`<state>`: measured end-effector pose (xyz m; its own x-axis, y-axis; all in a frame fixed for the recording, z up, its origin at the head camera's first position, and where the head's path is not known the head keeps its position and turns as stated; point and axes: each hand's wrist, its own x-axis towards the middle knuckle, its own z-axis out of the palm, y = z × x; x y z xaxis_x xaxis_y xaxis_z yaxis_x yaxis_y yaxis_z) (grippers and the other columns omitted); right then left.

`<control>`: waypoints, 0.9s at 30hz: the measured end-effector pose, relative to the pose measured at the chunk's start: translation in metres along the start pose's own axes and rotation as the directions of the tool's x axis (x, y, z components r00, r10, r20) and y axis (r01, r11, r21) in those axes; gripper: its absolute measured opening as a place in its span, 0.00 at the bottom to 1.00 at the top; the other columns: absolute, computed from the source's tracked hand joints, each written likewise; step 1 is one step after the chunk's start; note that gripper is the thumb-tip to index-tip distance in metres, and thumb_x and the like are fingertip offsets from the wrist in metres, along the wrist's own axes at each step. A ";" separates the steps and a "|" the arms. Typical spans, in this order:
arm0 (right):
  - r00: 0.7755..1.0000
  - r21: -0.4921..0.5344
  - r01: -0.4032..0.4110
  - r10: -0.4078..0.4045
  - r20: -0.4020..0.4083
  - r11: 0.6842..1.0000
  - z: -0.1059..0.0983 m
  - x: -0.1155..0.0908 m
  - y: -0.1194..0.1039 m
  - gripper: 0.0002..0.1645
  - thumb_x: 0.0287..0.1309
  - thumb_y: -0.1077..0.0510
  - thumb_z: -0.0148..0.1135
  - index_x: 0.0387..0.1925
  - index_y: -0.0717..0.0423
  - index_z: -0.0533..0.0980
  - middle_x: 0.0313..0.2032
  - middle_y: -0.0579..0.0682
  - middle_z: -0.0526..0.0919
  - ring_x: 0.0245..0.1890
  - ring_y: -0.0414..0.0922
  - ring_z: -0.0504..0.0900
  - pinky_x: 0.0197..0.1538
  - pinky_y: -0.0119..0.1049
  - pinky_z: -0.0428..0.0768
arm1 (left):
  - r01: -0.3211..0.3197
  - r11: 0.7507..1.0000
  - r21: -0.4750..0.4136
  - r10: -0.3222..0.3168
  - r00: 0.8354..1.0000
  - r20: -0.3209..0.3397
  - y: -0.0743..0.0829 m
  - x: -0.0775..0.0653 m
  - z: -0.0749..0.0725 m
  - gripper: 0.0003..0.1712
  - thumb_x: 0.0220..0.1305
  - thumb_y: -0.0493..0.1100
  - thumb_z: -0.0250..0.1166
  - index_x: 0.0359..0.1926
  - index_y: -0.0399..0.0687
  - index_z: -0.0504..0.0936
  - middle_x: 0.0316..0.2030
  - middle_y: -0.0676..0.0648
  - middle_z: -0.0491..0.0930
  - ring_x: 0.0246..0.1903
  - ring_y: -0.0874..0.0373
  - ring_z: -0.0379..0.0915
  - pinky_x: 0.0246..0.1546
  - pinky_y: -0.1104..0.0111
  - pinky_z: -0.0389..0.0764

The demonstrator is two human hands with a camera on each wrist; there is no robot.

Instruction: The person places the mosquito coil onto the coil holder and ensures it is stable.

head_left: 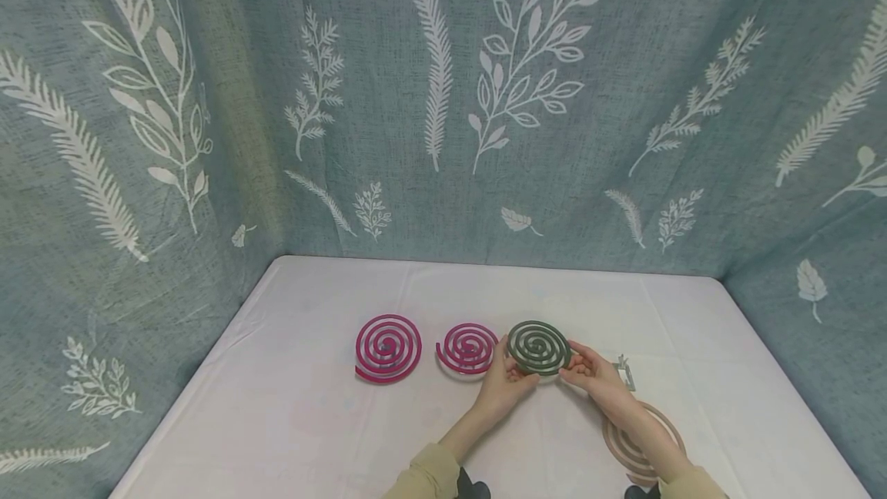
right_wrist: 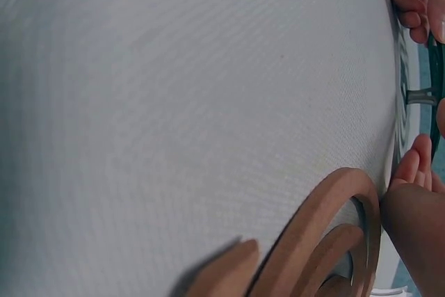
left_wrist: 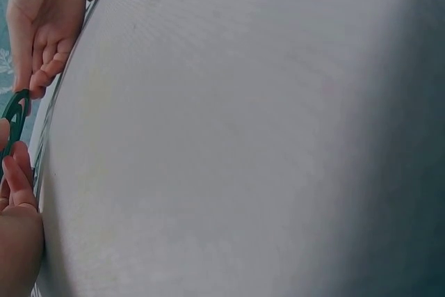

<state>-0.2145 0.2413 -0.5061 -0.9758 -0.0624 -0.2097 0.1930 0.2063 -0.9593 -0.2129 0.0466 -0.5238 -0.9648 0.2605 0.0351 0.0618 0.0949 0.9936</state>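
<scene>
A dark green mosquito coil (head_left: 537,347) is held level by both hands. My left hand (head_left: 500,390) pinches its left edge, and my right hand (head_left: 597,376) pinches the right edge, thumbs toward the near side. Seen edge-on in the right wrist view, the green coil (right_wrist: 436,67) has a small grey metal stand (right_wrist: 421,96) at its underside. To the left of my left hand is a magenta coil (head_left: 469,346), its right rim close to those fingers.
Farther left there is another magenta coil (head_left: 389,346). A brown coil (right_wrist: 334,189) lies on the white table (head_left: 291,406), partly hidden by my right forearm in the head view. Just beyond my right hand lies a small metal piece (head_left: 627,373). A patterned curtain (head_left: 388,98) surrounds the table's back and sides.
</scene>
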 end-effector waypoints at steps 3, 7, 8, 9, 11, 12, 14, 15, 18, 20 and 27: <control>1.000 -0.003 0.001 -0.001 0.004 1.000 0.000 0.000 0.000 0.42 0.56 0.65 0.62 0.68 0.67 0.54 0.39 0.47 0.69 0.32 0.31 0.69 0.36 0.20 0.73 | 0.004 1.000 0.010 -0.004 1.000 0.001 0.000 0.000 0.000 0.50 0.58 0.37 0.66 0.72 0.33 0.42 0.52 0.35 0.78 0.30 0.67 0.69 0.32 0.81 0.71; 1.000 -0.004 0.003 -0.003 0.005 1.000 0.000 0.000 0.001 0.42 0.56 0.65 0.62 0.68 0.67 0.54 0.39 0.47 0.69 0.32 0.31 0.69 0.36 0.20 0.72 | 0.000 1.000 0.015 0.000 1.000 0.004 0.004 -0.002 -0.001 0.50 0.58 0.37 0.65 0.71 0.32 0.42 0.52 0.34 0.78 0.31 0.67 0.70 0.33 0.82 0.71; 1.000 -0.004 0.003 -0.003 0.005 1.000 0.000 0.000 0.001 0.42 0.56 0.65 0.62 0.68 0.67 0.54 0.39 0.47 0.69 0.32 0.31 0.69 0.36 0.20 0.73 | -0.001 1.000 0.013 0.001 1.000 0.005 0.005 -0.002 -0.001 0.50 0.58 0.37 0.65 0.71 0.32 0.42 0.52 0.34 0.78 0.31 0.67 0.70 0.33 0.82 0.71; 1.000 -0.003 0.003 -0.003 0.006 1.000 0.000 0.000 0.001 0.42 0.56 0.65 0.62 0.68 0.67 0.54 0.39 0.47 0.69 0.33 0.31 0.69 0.36 0.20 0.73 | -0.004 1.000 0.007 0.004 1.000 0.006 0.005 -0.002 -0.001 0.50 0.58 0.36 0.65 0.71 0.32 0.42 0.52 0.34 0.77 0.31 0.67 0.70 0.33 0.82 0.72; 1.000 -0.003 0.001 -0.001 0.007 1.000 0.000 0.000 0.001 0.42 0.57 0.65 0.62 0.68 0.67 0.54 0.39 0.47 0.69 0.33 0.31 0.69 0.36 0.20 0.73 | -0.006 1.000 0.005 0.006 1.000 0.008 0.002 -0.001 -0.001 0.51 0.58 0.37 0.66 0.71 0.33 0.42 0.52 0.35 0.78 0.31 0.68 0.70 0.33 0.82 0.72; 1.000 0.000 0.002 -0.002 0.007 1.000 0.000 0.000 0.001 0.42 0.57 0.65 0.62 0.68 0.67 0.54 0.39 0.47 0.69 0.33 0.31 0.69 0.36 0.20 0.73 | -0.006 1.000 0.005 0.006 1.000 0.009 0.002 -0.001 -0.001 0.51 0.58 0.37 0.66 0.72 0.33 0.42 0.52 0.35 0.78 0.31 0.68 0.70 0.33 0.82 0.72; 1.000 0.000 0.005 -0.005 0.006 1.000 0.000 0.000 0.001 0.42 0.56 0.65 0.62 0.68 0.67 0.54 0.39 0.47 0.69 0.32 0.31 0.69 0.36 0.20 0.73 | -0.003 1.000 0.008 0.003 1.000 0.010 0.002 -0.001 -0.002 0.51 0.58 0.37 0.66 0.72 0.33 0.42 0.52 0.35 0.78 0.30 0.68 0.70 0.33 0.81 0.72; 1.000 0.001 0.006 -0.006 0.006 1.000 0.000 0.000 0.001 0.41 0.56 0.65 0.62 0.68 0.67 0.54 0.39 0.47 0.69 0.32 0.31 0.69 0.36 0.20 0.73 | -0.001 1.000 0.008 0.001 1.000 0.011 0.001 -0.001 -0.002 0.51 0.58 0.37 0.66 0.72 0.33 0.42 0.52 0.36 0.78 0.30 0.69 0.70 0.34 0.81 0.72; 1.000 0.002 0.011 -0.011 0.008 1.000 0.000 0.000 0.001 0.41 0.56 0.65 0.62 0.68 0.67 0.54 0.39 0.47 0.69 0.32 0.31 0.69 0.36 0.20 0.73 | 0.005 1.000 0.013 -0.005 1.000 0.011 0.002 -0.001 -0.002 0.51 0.58 0.38 0.66 0.72 0.34 0.42 0.52 0.36 0.78 0.31 0.70 0.70 0.34 0.82 0.72; 1.000 -0.001 0.012 -0.012 0.008 1.000 0.000 0.000 0.001 0.41 0.56 0.65 0.62 0.68 0.68 0.54 0.39 0.47 0.69 0.32 0.31 0.69 0.36 0.20 0.73 | 0.007 1.000 0.013 -0.007 1.000 0.012 0.003 -0.001 -0.002 0.51 0.58 0.38 0.66 0.72 0.34 0.42 0.52 0.36 0.78 0.31 0.70 0.70 0.34 0.82 0.72; 1.000 0.003 0.011 -0.011 0.011 1.000 0.000 0.000 0.002 0.41 0.57 0.65 0.62 0.68 0.67 0.54 0.39 0.47 0.69 0.32 0.31 0.69 0.36 0.20 0.72 | -0.005 1.000 0.004 0.005 1.000 0.011 0.002 -0.002 -0.001 0.51 0.58 0.37 0.66 0.72 0.33 0.42 0.51 0.35 0.78 0.29 0.69 0.69 0.32 0.81 0.72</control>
<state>-0.2140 0.2418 -0.5075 -0.9767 -0.0753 -0.2012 0.1826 0.2027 -0.9621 -0.2115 0.0452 -0.5217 -0.9616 0.2715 0.0390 0.0678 0.0976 0.9929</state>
